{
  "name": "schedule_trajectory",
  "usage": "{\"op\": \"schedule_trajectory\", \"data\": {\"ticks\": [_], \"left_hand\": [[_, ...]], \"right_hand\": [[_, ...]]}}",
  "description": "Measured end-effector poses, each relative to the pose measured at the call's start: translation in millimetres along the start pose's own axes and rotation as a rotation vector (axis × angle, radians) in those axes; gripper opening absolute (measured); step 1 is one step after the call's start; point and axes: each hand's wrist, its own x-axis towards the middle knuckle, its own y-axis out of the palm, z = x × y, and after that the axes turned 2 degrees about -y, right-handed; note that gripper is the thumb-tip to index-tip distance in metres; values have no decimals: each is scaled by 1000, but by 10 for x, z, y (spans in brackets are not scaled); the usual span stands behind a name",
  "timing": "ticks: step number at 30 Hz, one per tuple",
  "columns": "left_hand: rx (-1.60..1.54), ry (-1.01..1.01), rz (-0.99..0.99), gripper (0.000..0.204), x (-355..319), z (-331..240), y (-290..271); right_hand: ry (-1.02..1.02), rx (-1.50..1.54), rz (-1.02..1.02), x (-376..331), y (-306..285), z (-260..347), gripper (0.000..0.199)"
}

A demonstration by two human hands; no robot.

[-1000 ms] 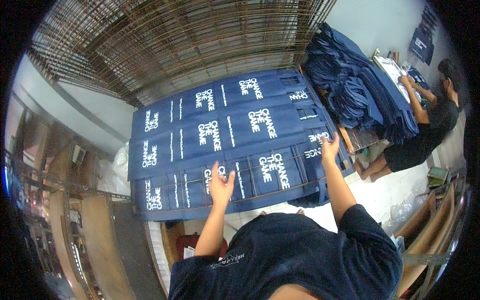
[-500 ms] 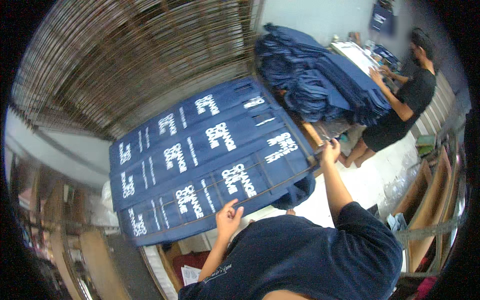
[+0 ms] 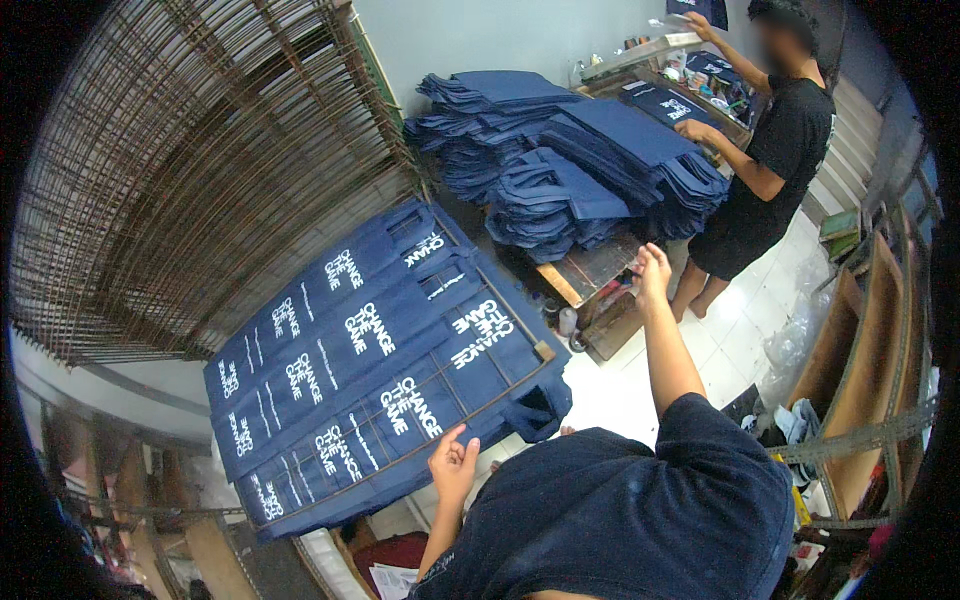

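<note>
Two hands carry one wire drying rack [image 3: 470, 395] loaded with navy printed tote bags [image 3: 370, 370]. My left hand [image 3: 453, 462] grips the near rail from below, fingers curled. My right hand [image 3: 650, 272] is raised past the far corner; I cannot tell whether it grips anything. Beyond, folded navy bags [image 3: 560, 150] are stacked on a wooden table [image 3: 585, 270], where a co-worker [image 3: 770, 160] sorts more.
</note>
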Motion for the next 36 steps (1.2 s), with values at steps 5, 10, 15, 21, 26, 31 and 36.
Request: {"op": "schedule_trajectory", "data": {"ticks": [5, 10, 15, 21, 26, 31, 36], "left_hand": [[13, 0, -30, 27, -83, -217, 321], [48, -41, -66, 28, -173, -333, 461], [86, -29, -137, 28, -215, -324, 464], [91, -43, -204, 28, -337, -363, 475], [108, -79, -234, 28, -482, -271, 470], [133, 6, -261, 30, -269, -498, 361], [27, 141, -261, 35, 470, -933, 226]], "right_hand": [[96, 129, 164, 615, 30, 591, 76], [91, 444, 326, 1082, 286, 890, 100], [124, 659, 347, 1413, 539, 1065, 123], [149, 428, 130, 2127, 674, 956, 84], [50, 305, -17, 2385, 886, 928, 21], [-349, -176, 474, 1228, 1562, 1833, 25], [-502, -521, 1242, 321, 2019, 1970, 67]]}}
